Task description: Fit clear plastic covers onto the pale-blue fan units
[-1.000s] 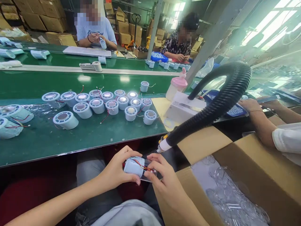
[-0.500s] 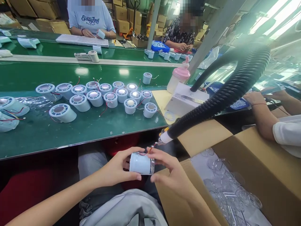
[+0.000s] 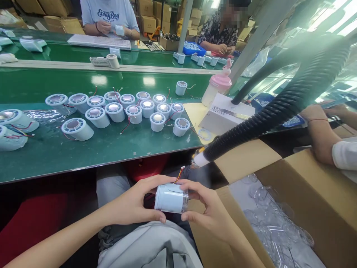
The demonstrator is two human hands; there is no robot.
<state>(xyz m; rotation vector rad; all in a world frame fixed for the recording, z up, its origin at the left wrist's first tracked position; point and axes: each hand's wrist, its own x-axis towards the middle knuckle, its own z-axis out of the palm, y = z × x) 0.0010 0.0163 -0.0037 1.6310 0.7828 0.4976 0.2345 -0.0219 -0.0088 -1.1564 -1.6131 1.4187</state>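
Observation:
A light-blue cylindrical housing (image 3: 169, 197) lies on its side between my two hands, above my lap. My left hand (image 3: 141, 201) wraps its left end, thumb below and fingers over the top. At the other end sits a clear plastic cover (image 3: 185, 200), gripped by my right hand (image 3: 205, 203) with its thumb underneath and fingers above. Short red, black and yellow wires (image 3: 179, 175) with a white connector stick up from the housing's top. Just beyond them hangs the white nozzle (image 3: 199, 159) of a black corrugated hose (image 3: 251, 121).
Several similar blue housings (image 3: 134, 113) with wires stand on the green table (image 3: 117, 150). To the right, a cardboard box (image 3: 304, 201) holds clear plastic covers (image 3: 279, 219). A pink-topped bottle (image 3: 216, 89) stands beside a white box (image 3: 223, 115). Co-workers sit across and at right.
The housing has turned slightly in my hands, and its wires now point up, apart from the nozzle. My right fingers have closed further round the clear end. The view has shifted slightly.

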